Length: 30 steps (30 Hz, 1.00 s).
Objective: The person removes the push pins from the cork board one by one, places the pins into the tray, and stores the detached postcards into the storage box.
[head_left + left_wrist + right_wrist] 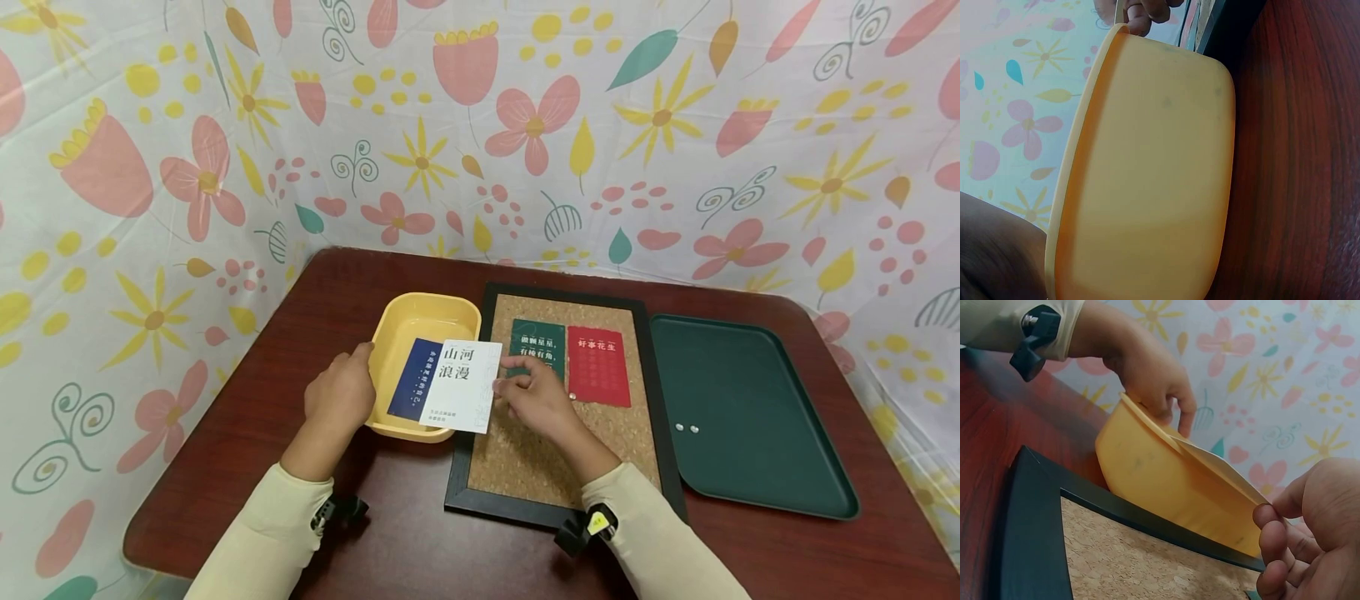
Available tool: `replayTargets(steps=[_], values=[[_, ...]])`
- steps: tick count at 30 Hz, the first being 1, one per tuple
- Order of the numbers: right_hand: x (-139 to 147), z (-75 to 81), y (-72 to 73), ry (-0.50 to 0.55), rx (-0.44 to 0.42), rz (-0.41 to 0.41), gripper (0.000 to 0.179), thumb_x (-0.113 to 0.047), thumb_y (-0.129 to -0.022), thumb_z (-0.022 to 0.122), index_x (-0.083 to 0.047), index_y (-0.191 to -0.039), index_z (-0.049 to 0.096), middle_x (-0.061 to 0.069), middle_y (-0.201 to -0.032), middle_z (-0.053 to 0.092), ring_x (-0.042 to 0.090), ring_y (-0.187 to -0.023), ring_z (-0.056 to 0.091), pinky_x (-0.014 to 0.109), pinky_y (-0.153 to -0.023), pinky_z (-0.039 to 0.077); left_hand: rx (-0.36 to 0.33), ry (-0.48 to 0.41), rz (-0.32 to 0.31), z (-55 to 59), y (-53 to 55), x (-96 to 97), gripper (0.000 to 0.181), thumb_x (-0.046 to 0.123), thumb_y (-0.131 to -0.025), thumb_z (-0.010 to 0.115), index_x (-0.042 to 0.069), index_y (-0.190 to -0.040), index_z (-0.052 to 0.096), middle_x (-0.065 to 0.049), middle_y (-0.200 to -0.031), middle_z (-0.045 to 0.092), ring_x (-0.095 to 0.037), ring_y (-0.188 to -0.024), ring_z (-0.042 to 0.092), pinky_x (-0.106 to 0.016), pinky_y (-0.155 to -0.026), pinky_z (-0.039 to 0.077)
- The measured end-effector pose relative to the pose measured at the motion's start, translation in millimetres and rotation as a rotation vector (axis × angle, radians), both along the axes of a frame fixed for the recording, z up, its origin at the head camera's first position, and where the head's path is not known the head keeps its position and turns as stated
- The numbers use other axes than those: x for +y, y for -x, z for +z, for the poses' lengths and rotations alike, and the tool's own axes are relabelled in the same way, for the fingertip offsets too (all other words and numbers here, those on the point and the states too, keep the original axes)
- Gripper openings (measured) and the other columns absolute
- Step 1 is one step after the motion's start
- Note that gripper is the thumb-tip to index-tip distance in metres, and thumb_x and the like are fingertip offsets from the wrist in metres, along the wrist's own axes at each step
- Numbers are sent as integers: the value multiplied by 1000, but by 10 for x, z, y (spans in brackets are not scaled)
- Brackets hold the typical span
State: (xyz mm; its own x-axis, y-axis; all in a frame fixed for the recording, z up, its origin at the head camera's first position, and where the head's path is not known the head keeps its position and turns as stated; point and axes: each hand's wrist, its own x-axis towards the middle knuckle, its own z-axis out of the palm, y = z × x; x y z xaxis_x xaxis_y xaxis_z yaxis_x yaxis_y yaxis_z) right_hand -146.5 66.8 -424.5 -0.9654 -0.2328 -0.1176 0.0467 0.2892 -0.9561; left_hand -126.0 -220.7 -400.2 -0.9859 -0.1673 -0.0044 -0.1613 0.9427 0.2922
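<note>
My left hand (340,392) grips the left rim of a yellow plastic tub (386,333) on the table, fingers hooked over its edge. Between thumb and fingertips, my right hand (536,396) pinches the right edge of a white card (468,396) with dark Chinese lettering. That card overlaps the tub's right side and part of a navy card (405,392) lying in the tub. In the right wrist view the white card (1222,467) appears nearly edge-on, slanting above the tub's rim. Only the tub's outer wall (1147,144) fills the left wrist view.
A black-framed cork board (510,475) lies right of the tub, bearing a green card (538,332) and a red card (597,367). Farther right is a dark green tray (750,417) with two small, shiny pale pieces (679,427) at its left side. Floral cloth (525,167) hangs behind the table.
</note>
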Motion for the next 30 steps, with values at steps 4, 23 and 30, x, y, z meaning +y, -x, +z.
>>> replayTargets(steps=[4,23,30], values=[[-16,1,-10,-7,2,-2,43,-13,-97,66,-2,-136,54,10,-87,74,19,-55,54,28,-47,36,0,-2,-1,2,-2,-1,45,6,-103,46,15,-147,53,-20,-109,66,-39,-83,67,-56,-64,53],[-24,-48,-7,-3,27,82,48,-9,-99,62,0,-145,49,14,-89,75,22,-56,56,30,-50,40,3,-2,-4,-2,-2,-5,46,5,-102,47,14,-146,53,-20,-108,66,-40,-82,67,-56,-64,53],[-26,-59,-23,5,24,79,47,-9,-100,63,-1,-144,50,15,-90,75,24,-56,56,30,-53,43,9,2,-2,-4,-1,-3,46,5,-101,49,13,-146,54,-20,-108,66,-39,-82,67,-56,-64,54]])
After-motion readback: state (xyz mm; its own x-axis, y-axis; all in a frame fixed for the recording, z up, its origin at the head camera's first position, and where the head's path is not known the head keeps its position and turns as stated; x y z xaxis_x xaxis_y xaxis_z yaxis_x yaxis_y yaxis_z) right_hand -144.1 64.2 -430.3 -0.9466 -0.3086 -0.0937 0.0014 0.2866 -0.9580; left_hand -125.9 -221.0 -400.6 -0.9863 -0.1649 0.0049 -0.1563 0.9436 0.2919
